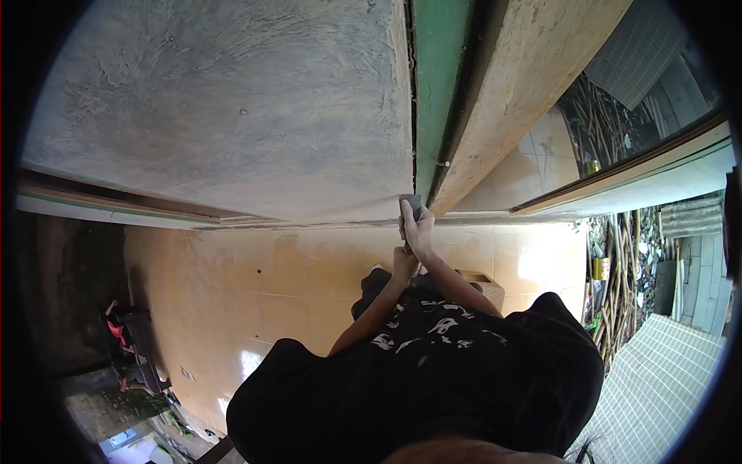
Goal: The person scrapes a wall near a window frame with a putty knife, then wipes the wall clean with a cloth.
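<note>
Plastered wall point(232, 116), right edge: flat grey tool point(411, 204) in a two-fisted grip.
Left hand point(403, 264) clenches the handle low, right hand point(420, 232) clenches it above. The long axis runs along the forearms, blade end pointing away, beside the green strip point(439, 93). Best pressed flat, evenly.

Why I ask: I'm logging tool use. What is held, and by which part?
A flat grey-bladed tool, gripped by its handle: right hand just under the blade, left hand below it.

Loose black short-sleeved T-shirt point(433, 379) with scribbled white print point(442, 328), forearms bare.
</note>
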The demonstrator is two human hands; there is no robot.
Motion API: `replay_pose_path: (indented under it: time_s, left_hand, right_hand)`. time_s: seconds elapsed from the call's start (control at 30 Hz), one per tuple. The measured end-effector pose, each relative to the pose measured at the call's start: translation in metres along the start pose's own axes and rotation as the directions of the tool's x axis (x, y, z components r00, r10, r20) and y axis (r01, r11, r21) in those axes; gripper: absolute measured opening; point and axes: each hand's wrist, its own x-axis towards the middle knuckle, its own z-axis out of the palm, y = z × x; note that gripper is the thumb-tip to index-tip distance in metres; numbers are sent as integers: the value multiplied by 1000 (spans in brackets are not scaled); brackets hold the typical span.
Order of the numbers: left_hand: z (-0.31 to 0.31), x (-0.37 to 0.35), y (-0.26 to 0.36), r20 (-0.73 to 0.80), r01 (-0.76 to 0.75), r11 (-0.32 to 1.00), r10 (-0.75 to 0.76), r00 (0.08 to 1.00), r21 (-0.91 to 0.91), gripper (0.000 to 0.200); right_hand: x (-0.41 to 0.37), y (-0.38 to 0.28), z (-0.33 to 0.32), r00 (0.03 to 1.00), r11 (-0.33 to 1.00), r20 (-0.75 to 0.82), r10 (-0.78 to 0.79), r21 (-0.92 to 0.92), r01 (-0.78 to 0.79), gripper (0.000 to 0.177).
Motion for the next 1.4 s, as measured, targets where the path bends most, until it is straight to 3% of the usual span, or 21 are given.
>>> replay_pose_path:
  time_s: [0.07, 0.1, 0.17, 0.2, 0.23, 0.27, 0.3, 0.37, 0.5, 0.57, 0.67, 0.77, 0.8, 0.83, 0.9, 1.0, 1.17, 1.23, 1.3, 1.37, 1.4]
  left_hand:
    - [5, 18, 3, -68, -171, 966, 187, 980, 196, 31]
    - [6, 8, 3, -64, -161, 967, 177, 982, 197, 31]
    - [9, 6, 22, -35, -479, 852, 496, 867, 211, 31]
    - [7, 9, 29, -39, -509, 836, 527, 849, 207, 29]
    - [2, -6, 15, -48, -479, 852, 499, 866, 212, 29]
    - [0, -6, 3, 1, -230, 971, 230, 973, 68, 29]
    - [3, 8, 11, 97, 20, 998, -14, 995, -58, 31]
    - [4, 0, 7, 77, -67, 998, 67, 995, -12, 35]
    - [-2, -10, 9, 65, 48, 999, -48, 997, 9, 35]
    - [1, 11, -7, -11, -150, 988, 150, 989, 30, 35]
    - [9, 21, -21, -51, -258, 964, 261, 964, 70, 35]
    - [7, 12, 9, -25, -378, 908, 389, 921, 179, 35]
    - [4, 15, 9, 35, -293, 951, 291, 956, 100, 34]
    - [5, 20, -1, 34, -294, 951, 292, 956, 96, 34]
    - [2, 32, -24, 66, -180, 982, 176, 982, 57, 32]
    - [3, 9, -4, 61, -156, 985, 152, 987, 77, 31]
    - [8, 14, 4, 27, -197, 972, 195, 980, 125, 28]
    - [13, 19, 5, 30, -192, 971, 190, 981, 143, 28]
    - [11, 19, 11, 21, -491, 857, 494, 869, 153, 27]
    - [4, 32, -4, 81, -445, 867, 439, 895, 223, 27]
    - [6, 32, -7, 90, -415, 882, 405, 910, 225, 26]
  right_hand:
    - [4, -3, 1, 1000, 999, -5, -19, -46, 19, 36]
    - [-5, -8, 1, 1000, 999, -13, -12, -47, 11, 36]
    - [-1, -24, 12, 997, 997, 16, -74, -26, 74, 37]
    - [8, -16, 17, 973, 962, 38, -225, -149, 229, 37]
    - [-7, 0, 9, 981, 969, 33, -192, -153, 195, 37]
    - [-8, 15, -2, 995, 986, 21, -102, -130, 104, 37]
    - [6, 15, -5, 999, 994, 18, -45, -102, 47, 37]
    - [1, 18, -5, 999, 995, 5, -40, -91, 40, 37]
    - [-2, 9, 2, 996, 997, -56, 72, -27, -74, 36]
    - [4, 13, 1, 999, 997, -39, -11, -72, 8, 37]
    - [5, 11, -5, 1000, 996, 2, -13, -90, 13, 38]
    - [1, -9, 7, 999, 996, -4, -43, -75, 43, 39]
    - [5, -3, 3, 995, 991, 36, -91, -99, 94, 40]
    - [6, 4, -1, 995, 990, 39, -91, -103, 95, 40]
    - [7, 12, -7, 997, 989, -32, -73, -132, 68, 40]
    - [0, -3, -3, 998, 993, -57, -20, -115, 13, 40]
    - [10, 19, -11, 998, 987, -31, -63, -149, 58, 41]
    - [1, -8, -1, 996, 988, -18, -85, -129, 82, 41]
    - [3, -12, 2, 995, 989, -1, -101, -105, 100, 41]
    - [11, 6, -5, 985, 978, 17, -173, -114, 174, 39]
    - [11, 10, -9, 996, 989, -21, -91, -119, 88, 38]
